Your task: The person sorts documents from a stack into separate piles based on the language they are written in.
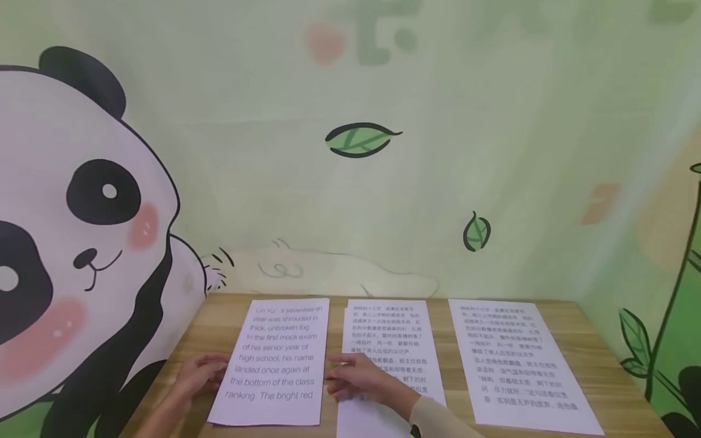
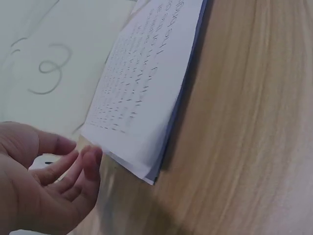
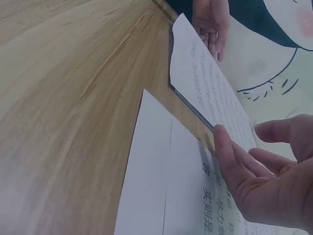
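Observation:
A stack of white paper [image 1: 274, 365] with large English print lies at the left of the table; its layered edge shows in the left wrist view. My left hand [image 1: 201, 375] is at the stack's left edge, fingers loosely bent and holding nothing. On the other side, my right hand [image 1: 358, 377] hovers over the middle sheets [image 1: 387, 340], its fingertips pointing at the stack's right edge. Chinese print covers these middle sheets, which lie slightly offset on each other. In the right wrist view the thumb and fingers of the right hand [image 3: 269, 181] are spread apart, with nothing gripped.
A third printed sheet [image 1: 520, 365] in Chinese lies at the right of the wooden table [image 1: 591, 347]. Behind the table hangs a green backdrop [image 1: 246, 152] with a panda and leaves drawn on it.

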Demonstrator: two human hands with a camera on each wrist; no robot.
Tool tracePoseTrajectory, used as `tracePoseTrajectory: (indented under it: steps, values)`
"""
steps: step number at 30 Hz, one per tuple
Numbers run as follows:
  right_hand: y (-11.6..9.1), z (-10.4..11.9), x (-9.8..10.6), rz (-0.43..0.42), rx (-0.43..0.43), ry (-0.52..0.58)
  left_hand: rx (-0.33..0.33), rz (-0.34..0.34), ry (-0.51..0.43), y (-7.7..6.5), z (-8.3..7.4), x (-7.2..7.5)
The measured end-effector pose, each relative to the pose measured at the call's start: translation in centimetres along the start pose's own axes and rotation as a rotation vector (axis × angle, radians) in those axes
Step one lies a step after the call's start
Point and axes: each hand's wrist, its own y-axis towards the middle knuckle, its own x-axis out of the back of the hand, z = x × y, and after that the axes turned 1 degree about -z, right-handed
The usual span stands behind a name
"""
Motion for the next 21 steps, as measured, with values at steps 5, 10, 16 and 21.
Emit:
tracePoseTrajectory:
  steps: [5,10,16,21]
  values:
    - [-1.0,0.0,2.0,0.010,-0.007,-0.041,-0.034,-0.043,-0.003,-0.6,-1.5,0.3]
    - [-2.2,0.3,5.5,-0.014,-0.036,-0.111,-0.051,0.023,0.037,-1.2,-4.1,-1.7]
    - [-4.5,0.0,10.2,-0.067,-0.050,-0.136,-0.130,0.108,0.085,-2.4,-6.3,-4.6]
    - [-7.0,-0.9,13.2,-0.075,-0.072,-0.111,-0.145,0.158,0.116,-4.0,-6.8,-6.6]
